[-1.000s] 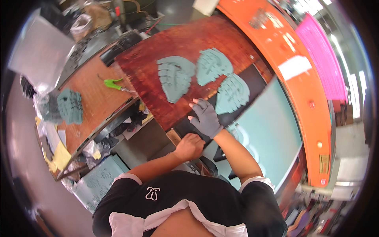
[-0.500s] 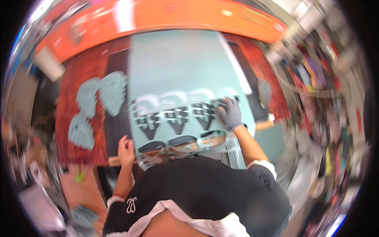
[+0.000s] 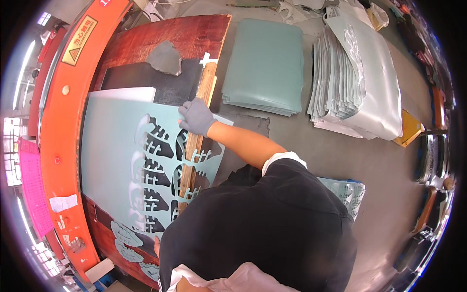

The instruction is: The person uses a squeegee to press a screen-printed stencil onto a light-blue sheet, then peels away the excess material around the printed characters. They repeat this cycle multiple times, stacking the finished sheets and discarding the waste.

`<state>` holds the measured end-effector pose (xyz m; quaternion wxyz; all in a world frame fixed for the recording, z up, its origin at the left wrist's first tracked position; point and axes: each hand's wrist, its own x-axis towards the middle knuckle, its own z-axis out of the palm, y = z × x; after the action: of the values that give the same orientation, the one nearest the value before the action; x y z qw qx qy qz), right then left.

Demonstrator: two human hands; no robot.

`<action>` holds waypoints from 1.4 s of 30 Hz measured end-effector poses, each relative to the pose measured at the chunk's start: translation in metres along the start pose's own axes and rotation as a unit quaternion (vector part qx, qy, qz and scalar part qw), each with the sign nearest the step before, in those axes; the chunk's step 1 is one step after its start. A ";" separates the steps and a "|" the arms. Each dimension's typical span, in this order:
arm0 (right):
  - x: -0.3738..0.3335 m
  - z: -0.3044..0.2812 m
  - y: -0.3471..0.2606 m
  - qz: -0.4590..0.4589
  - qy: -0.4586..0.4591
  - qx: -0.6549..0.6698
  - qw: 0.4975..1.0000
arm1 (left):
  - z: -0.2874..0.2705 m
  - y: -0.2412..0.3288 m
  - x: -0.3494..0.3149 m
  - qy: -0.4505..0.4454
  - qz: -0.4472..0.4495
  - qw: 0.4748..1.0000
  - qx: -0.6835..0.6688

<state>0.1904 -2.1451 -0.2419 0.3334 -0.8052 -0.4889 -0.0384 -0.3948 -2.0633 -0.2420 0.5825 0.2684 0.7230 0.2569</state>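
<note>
right hand shifted to edge of sheet — left hand mostly hidden — can't tell either grip

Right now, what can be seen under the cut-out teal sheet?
Through openings in the teal sheet, parts of the dark mat and the wooden strip show; anything beneath its uncut area is covered.

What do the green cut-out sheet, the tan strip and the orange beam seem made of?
The sheet looks like smooth satin plastic or foam: even surface, clean cut edges. The strip is probably unpainted wood, tan and streaky. The beam may be painted metal, judging by its smooth, even orange coat.
</note>
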 end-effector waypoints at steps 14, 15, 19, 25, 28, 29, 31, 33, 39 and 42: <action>-0.015 -0.022 0.040 0.240 -0.165 0.281 0.915 | 0.011 -0.013 -0.074 0.021 0.029 0.998 0.049; -0.011 -0.024 0.044 0.202 -0.179 0.220 0.937 | 0.015 -0.013 -0.078 0.016 0.066 0.995 0.070; 0.017 -0.032 0.041 0.204 -0.196 0.240 0.929 | 0.017 -0.008 -0.081 -0.026 0.094 0.977 0.189; 0.110 0.019 0.011 0.088 -0.200 0.122 0.968 | 0.015 0.006 -0.070 -0.104 0.108 0.959 0.241; 0.164 0.060 -0.009 0.123 -0.252 0.229 0.932 | 0.019 0.022 -0.054 -0.011 0.209 0.950 0.230; 0.179 0.067 -0.016 0.140 -0.248 0.237 0.929 | 0.019 0.032 -0.045 0.007 0.164 0.972 0.170; 0.199 0.073 -0.029 0.116 -0.198 0.279 0.932 | 0.019 0.053 -0.025 0.002 0.124 0.992 -0.015; 0.214 0.070 -0.040 0.087 -0.202 0.303 0.927 | 0.029 0.077 0.002 -0.020 0.103 0.985 -0.139; 0.242 0.086 -0.046 0.064 -0.165 0.170 0.969 | 0.060 0.135 0.060 0.118 0.254 0.952 0.123; 0.248 0.101 -0.026 0.073 -0.160 0.086 0.981 | 0.061 0.129 0.067 0.224 0.324 0.852 0.345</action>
<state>0.2713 -1.8899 -0.2108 0.3206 -0.8029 -0.4774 0.1571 -0.3353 -1.9199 -0.2125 0.1585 0.6060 0.7484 0.2180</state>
